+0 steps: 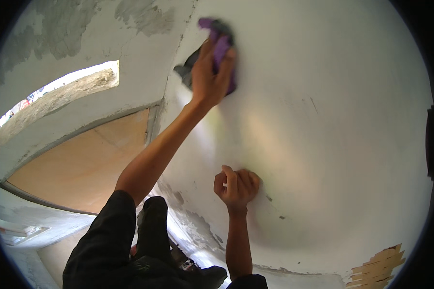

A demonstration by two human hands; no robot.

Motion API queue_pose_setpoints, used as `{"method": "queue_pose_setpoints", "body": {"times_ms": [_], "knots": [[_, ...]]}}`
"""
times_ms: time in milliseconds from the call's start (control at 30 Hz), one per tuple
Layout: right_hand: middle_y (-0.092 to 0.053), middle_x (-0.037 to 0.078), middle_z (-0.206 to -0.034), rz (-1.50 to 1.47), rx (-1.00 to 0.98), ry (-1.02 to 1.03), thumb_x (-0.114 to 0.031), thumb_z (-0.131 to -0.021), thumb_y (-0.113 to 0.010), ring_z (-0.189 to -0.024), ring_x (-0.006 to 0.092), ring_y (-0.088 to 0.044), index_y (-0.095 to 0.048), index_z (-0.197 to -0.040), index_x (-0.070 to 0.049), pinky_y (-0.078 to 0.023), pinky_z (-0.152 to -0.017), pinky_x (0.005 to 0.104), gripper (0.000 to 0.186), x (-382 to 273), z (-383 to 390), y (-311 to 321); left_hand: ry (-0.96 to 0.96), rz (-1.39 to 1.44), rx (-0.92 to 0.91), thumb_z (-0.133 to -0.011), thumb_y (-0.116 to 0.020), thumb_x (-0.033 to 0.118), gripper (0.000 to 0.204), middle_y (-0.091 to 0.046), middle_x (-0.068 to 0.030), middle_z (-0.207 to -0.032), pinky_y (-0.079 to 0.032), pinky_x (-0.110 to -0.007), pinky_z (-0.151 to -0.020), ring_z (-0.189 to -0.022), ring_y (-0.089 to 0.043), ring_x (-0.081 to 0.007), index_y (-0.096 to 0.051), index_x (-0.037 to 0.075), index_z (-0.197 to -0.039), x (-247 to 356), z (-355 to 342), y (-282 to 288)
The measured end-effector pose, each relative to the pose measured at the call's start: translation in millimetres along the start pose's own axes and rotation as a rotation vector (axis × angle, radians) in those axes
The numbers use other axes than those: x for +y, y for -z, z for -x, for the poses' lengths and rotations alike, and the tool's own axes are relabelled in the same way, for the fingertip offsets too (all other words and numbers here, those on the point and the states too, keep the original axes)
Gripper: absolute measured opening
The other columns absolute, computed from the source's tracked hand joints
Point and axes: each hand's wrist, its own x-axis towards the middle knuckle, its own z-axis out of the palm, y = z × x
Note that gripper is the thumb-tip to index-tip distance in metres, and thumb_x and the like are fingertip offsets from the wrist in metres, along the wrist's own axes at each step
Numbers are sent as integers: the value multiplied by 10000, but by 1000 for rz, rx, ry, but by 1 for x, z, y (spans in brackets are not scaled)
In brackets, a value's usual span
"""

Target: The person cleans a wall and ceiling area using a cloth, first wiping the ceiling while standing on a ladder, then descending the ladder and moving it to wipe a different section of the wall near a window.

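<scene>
High on the pale wall (332, 144), my left hand (211, 79) presses a crumpled purple and dark grey cloth (220, 50). Its fingers wrap over the cloth, and the far edge of the cloth is blurred. Lower down, my right hand (237, 187) is curled into a loose fist close to the same wall, or resting on it; which of the two I cannot tell. Nothing shows in its fingers.
A wooden panel (87, 159) in a frame fills part of the left wall, below a narrow slot opening (58, 89). Peeling tan strips (378, 269) are at the lower right. A dark object (431, 142) hangs at the right rim. My legs (152, 226) show below.
</scene>
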Motion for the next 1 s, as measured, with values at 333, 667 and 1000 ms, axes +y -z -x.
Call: {"method": "queue_pose_setpoints", "body": {"times_ms": [333,667,1000], "knots": [[-477,-28,-561,-376,118,6,67,-626,-529,-483,144,-454,-566,-797,-102,-358,-607,298,244,8,11,21,-397,-191,-150,-732,-599,140,289,-484,-276,-1312,-305,-521,-1046,-1254,-443,-436,-640,-17,-971,-7,150,4],[-471,-26,-421,-473,285,-192,82,-665,-452,-443,111,-430,-580,-786,-49,-377,-574,272,220,15,5,93,252,-49,141,-938,-498,206,422,-564,-254,-1101,-366,-377,-949,-1019,-537,-355,-480,-120,-1204,-97,194,40],[-465,-40,-461,-146,216,-157,84,-669,-494,-462,108,-424,-606,-790,-69,-366,-577,279,225,50,23,136,732,-117,463,-955,-434,368,438,-597,-183,-1004,-408,-407,-865,-942,-558,-337,-544,-31,-1100,-39,135,7]]}}
